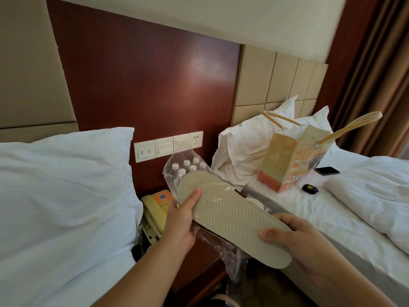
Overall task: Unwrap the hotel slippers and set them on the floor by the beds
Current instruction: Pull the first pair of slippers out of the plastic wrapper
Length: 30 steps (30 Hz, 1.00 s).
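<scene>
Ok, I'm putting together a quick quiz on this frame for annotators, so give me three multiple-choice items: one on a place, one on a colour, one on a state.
1. Where does the paper bag stand?
A) on the right bed
B) on the floor
C) on the nightstand

2. What colour is the upturned sole of the slipper?
A) black
B) pale beige
C) red

3. How is the slipper held?
A) by one hand only
B) by both hands
C) by no hand, it lies on a pillow

Answers:
1 A: the bag sits upright on the white sheet, in front of the pillows.
2 B: the ribbed sole facing the camera is a light beige.
3 B: the left hand grips one end with its thumb on the sole, and the right hand grips the other end.
</scene>
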Tool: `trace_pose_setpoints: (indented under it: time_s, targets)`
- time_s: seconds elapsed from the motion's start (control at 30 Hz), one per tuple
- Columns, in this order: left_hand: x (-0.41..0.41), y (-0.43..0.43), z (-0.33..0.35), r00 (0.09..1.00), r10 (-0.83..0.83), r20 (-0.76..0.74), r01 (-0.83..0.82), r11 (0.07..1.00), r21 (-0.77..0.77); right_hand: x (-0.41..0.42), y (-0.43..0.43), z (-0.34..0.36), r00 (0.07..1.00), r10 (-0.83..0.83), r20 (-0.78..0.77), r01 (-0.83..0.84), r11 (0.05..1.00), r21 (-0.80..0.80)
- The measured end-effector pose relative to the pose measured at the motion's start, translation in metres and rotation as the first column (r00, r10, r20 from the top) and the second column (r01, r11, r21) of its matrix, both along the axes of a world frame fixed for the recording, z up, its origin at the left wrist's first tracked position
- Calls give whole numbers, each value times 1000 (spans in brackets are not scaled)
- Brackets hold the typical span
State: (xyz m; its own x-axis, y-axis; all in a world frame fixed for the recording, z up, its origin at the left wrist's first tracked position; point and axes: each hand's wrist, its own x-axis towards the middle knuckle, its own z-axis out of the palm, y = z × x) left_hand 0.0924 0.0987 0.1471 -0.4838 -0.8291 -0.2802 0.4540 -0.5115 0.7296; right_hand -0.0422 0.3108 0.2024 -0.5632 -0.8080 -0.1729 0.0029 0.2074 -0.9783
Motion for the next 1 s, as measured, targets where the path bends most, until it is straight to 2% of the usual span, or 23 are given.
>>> trace_pose_setpoints:
  time_s: [0.33, 0.47, 0.63, 0.73, 0.87, 1.0]
  targets:
    - [-15, -41, -3, 993, 92, 70, -86, 993, -80, -19, 3, 1, 997, -51, 56, 55, 996, -70]
    - [-10, -61, -27, 990, 106, 98, -100, 993, -60, -31, 5, 1, 992, -118, 48, 121, 991, -63]
    - [-12, -92, -46, 975, 197, 106, -198, 980, -9, -48, 5, -9, 966, -220, 133, 231, 970, -75]
    - [-19, -110, -44, 967, 229, 110, -225, 973, -50, -59, 0, -19, 949, -286, 136, 298, 951, -78]
    - [-27, -125, -57, 927, 254, 278, -214, 963, -165, -67, -11, -31, 940, -305, 155, 320, 944, -81]
    - [-30, -126, -97, 832, 286, 475, -204, 955, -217, -67, -24, -41, 948, -278, 153, 295, 949, -107]
